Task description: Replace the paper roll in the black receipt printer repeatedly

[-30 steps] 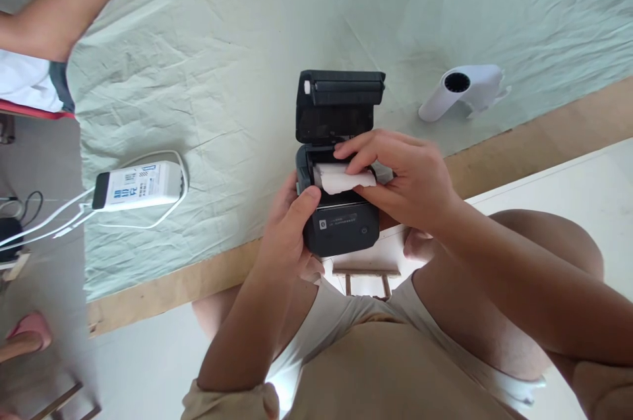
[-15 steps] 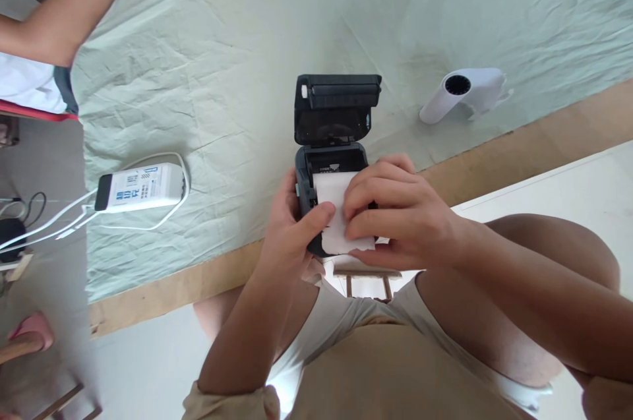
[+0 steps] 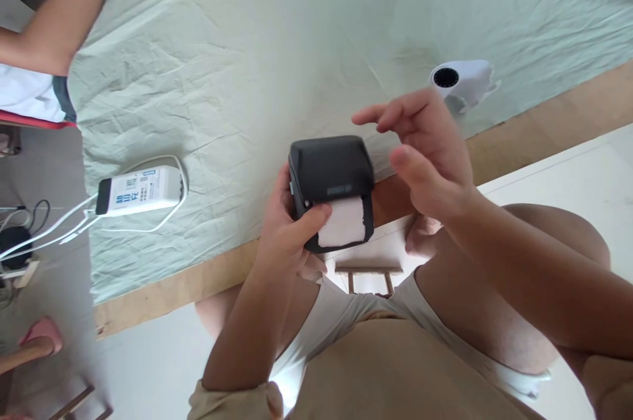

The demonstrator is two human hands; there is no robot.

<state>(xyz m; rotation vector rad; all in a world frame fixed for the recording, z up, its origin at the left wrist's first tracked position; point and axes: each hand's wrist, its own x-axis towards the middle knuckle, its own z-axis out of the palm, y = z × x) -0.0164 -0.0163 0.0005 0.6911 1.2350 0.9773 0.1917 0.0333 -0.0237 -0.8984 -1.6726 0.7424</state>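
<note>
A small black label printer (image 3: 330, 166) is held near the table's front edge, its lid down. White paper (image 3: 342, 222) with a ragged right edge lies over its front, below the lid. My left hand (image 3: 294, 225) grips the printer's left side, the thumb resting at the paper's left edge. Off to the right of the printer, my right hand (image 3: 428, 150) is in the air with its fingers apart and nothing in them. It partly covers a white paper roll (image 3: 467, 80) with a dark core, lying on the cloth behind it.
A white power strip (image 3: 143, 190) with cables lies on the left of the green cloth (image 3: 237, 90). Another person's arm (image 3: 64, 18) reaches over the table at the upper left. The bare wooden table edge (image 3: 188, 281) runs in front of me.
The printer's lid has swung down from upright to shut over the paper. My right hand has let go of the paper and lifted away to the upper right.
</note>
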